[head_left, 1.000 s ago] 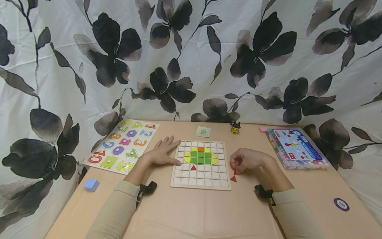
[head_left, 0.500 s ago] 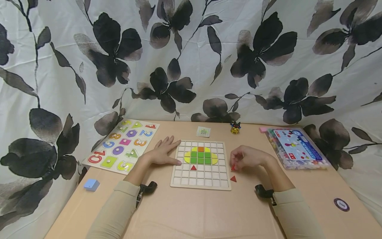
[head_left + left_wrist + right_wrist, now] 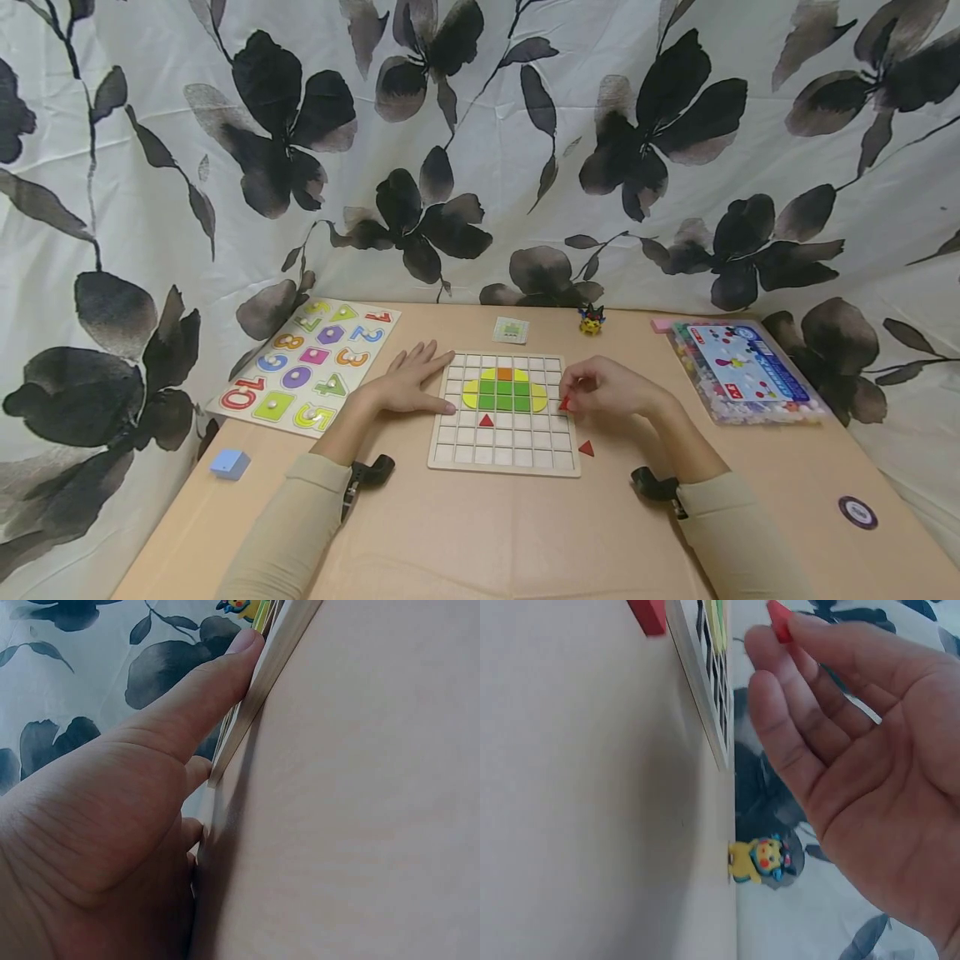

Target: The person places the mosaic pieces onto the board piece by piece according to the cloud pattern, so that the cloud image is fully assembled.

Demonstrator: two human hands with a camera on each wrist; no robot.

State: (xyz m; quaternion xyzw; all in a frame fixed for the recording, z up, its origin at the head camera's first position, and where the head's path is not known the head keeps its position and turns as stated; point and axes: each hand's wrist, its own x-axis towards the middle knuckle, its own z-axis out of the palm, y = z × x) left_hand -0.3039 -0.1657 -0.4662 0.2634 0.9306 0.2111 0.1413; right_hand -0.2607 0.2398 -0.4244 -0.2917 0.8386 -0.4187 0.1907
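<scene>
A wooden grid board lies mid-table, bearing green squares, an orange square, yellow curved pieces and one red triangle. My left hand rests at the board's left side with fingers spread. Its thumb lies along the rim in the left wrist view. Between thumb and fingertips my right hand pinches another red triangle, held up by the board's right edge. A loose red triangle lies on the table just right of the board.
A number puzzle board is at the left, with a blue block in front of it. Behind the grid board are a small pattern card and a yellow figurine. To the right lie a clear box of pieces and a round disc.
My right hand has lifted the red triangle from the table and carried it leftward to the board's right edge. The left hand has stayed in place.
</scene>
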